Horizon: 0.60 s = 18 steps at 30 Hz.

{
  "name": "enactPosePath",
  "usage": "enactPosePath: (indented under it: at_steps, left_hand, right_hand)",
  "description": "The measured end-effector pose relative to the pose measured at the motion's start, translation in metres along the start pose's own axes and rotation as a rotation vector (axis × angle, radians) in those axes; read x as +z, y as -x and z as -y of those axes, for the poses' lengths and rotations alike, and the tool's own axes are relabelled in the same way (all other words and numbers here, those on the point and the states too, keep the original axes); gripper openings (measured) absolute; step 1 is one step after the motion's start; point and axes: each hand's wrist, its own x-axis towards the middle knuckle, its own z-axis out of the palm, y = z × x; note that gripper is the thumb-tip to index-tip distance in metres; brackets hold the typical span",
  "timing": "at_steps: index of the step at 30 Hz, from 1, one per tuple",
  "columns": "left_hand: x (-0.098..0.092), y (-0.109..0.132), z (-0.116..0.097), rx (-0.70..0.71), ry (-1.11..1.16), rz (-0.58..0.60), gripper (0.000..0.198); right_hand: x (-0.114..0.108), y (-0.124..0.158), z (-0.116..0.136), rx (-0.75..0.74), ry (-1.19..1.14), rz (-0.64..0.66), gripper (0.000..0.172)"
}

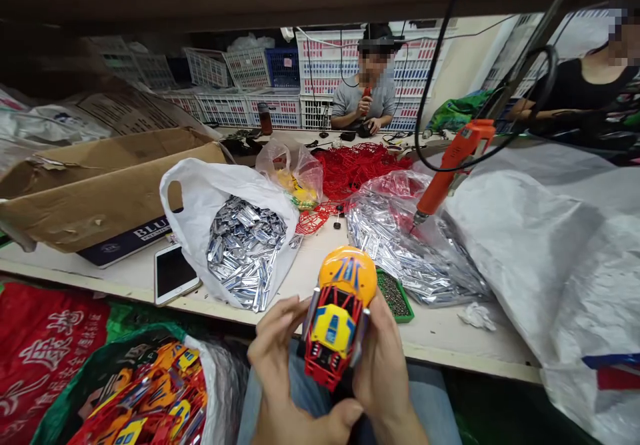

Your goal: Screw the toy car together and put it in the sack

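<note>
Toy car [334, 325] — orange hood [350, 272], yellow roof [331, 328], red frame [325, 375] apparently joined — sits clamped between fingers of our left hand [286, 385] and right hand [384, 362]; what remains, we cannot tell.

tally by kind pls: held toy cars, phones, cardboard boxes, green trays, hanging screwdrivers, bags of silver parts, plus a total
Toy car: 1
Phone: 1
Cardboard box: 1
Green tray: 1
Hanging screwdriver: 1
Bags of silver parts: 2 (white bag, clear bag)
Total: 7

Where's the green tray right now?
In the head view, the green tray sits on the table right of centre, between the right hand and the clear bag of silver parts.
</note>
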Motion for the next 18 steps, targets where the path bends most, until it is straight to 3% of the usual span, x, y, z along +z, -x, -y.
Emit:
enactPosePath:
  at_steps: [2,4,7,10,13,15,18]
  left_hand:
    - [-0.004,-0.001,0.002,-0.297,0.095,0.082,0.093]
    - [-0.012,-0.005,0.008,-0.501,0.151,0.124,0.098]
    - [-0.028,-0.011,0.020,-0.653,0.217,0.157,0.098]
    - [-0.042,-0.013,0.020,-0.685,0.230,0.193,0.094]
    - [-0.053,-0.017,0.009,-0.622,0.113,0.167,0.081]
    - [-0.069,-0.023,-0.002,-0.577,0.026,0.055,0.073]
    - [-0.116,-0.034,-0.020,-0.542,-0.125,-0.172,0.075]
  right_hand:
    - [-0.009,0.000,-0.003,-0.075,0.214,0.078,0.036]
    - [-0.016,0.000,-0.003,-0.139,0.449,0.178,0.035]
    - [-0.021,0.000,-0.005,-0.229,0.668,0.294,0.040]
    - [-0.022,0.002,-0.014,-0.288,0.752,0.326,0.038]
    - [-0.021,0.007,-0.023,-0.346,0.797,0.183,0.042]
    - [-0.023,0.008,-0.017,-0.368,0.796,-0.011,0.048]
    - [-0.028,0.002,0.010,-0.354,0.699,-0.329,0.054]
